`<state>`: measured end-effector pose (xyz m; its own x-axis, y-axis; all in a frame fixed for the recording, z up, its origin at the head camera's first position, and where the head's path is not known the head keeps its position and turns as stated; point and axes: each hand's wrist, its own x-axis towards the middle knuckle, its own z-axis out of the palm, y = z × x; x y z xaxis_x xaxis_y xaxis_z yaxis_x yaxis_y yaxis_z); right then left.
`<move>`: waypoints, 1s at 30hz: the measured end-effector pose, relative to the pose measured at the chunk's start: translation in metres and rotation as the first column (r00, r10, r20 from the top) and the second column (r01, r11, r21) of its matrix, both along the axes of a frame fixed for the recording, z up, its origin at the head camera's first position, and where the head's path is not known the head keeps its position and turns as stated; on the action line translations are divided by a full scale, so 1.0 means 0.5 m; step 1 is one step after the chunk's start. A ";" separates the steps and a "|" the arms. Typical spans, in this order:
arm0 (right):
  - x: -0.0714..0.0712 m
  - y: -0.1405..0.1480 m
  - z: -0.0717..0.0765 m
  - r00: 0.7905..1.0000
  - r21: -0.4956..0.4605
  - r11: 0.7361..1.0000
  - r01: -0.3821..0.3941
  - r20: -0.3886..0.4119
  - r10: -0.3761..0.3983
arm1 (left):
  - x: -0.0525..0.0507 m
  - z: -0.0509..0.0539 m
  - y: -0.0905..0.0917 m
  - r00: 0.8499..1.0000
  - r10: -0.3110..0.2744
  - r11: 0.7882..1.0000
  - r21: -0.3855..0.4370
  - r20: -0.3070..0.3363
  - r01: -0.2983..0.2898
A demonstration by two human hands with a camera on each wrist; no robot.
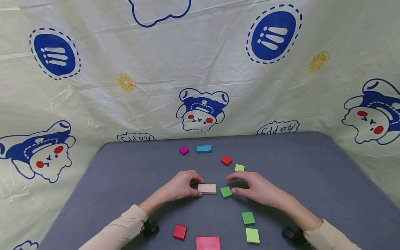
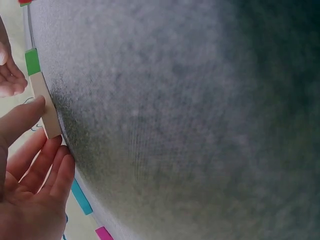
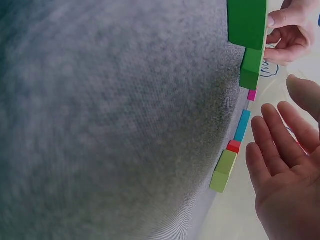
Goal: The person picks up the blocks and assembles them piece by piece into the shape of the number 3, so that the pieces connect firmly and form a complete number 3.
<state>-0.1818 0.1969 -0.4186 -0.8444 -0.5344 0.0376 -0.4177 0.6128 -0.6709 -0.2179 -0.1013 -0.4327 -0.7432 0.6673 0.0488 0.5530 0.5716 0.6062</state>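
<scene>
Nearest the body: pinkish-red block, cut off by the frame edge, sitting body-side of the gap between the hands. Red block is body-side of the left hand. Yellow-green block and, slightly farther out, mid-green block are both body-side of the right hand, near each other but apart. Black wrist units on both wrists, beige sleeves behind them.

Hands are apart. Left hand pinches the left end of the pale wooden block, thumb body-side, fingers at the far side; block lies flat on the grey table. Right hand holds nothing, thumb and fingers spread. Small green block is in the way between the two: sits slightly turned, just off the free end of the wooden block, right by the right thumb tip. Can't tell if the thumb touches it.

Past the hands: lime block just beyond the right fingers, near edge partly covered by them. Bright red block a bit farther, left of lime. Then blue block beyond the gap between hands, magenta block straight beyond the left hand. Printed curtain behind the table.
</scene>
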 end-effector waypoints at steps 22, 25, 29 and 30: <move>-0.006 -0.011 -0.008 0.999 0.020 0.999 -0.032 -0.013 0.032 | 0.004 0.004 -0.030 0.999 0.010 1.000 -0.004 -0.050 -0.010; -0.008 -0.012 -0.008 0.999 0.034 0.999 -0.042 -0.027 0.043 | 0.004 0.002 -0.036 0.999 0.013 1.000 -0.006 -0.047 -0.013; -0.013 -0.014 -0.008 0.998 0.053 0.997 -0.062 -0.027 0.063 | 0.004 -0.001 -0.041 0.999 0.018 1.000 -0.011 -0.040 -0.019; -0.015 -0.015 -0.008 0.997 0.056 0.996 -0.067 -0.020 0.068 | 0.004 -0.001 -0.042 0.999 0.019 1.000 -0.013 -0.038 -0.020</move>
<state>-0.1891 0.1895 -0.4228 -0.8057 -0.5918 0.0248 -0.4737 0.6187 -0.6267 -0.2158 -0.1220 -0.4334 -0.7539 0.6535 0.0684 0.5639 0.5902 0.5776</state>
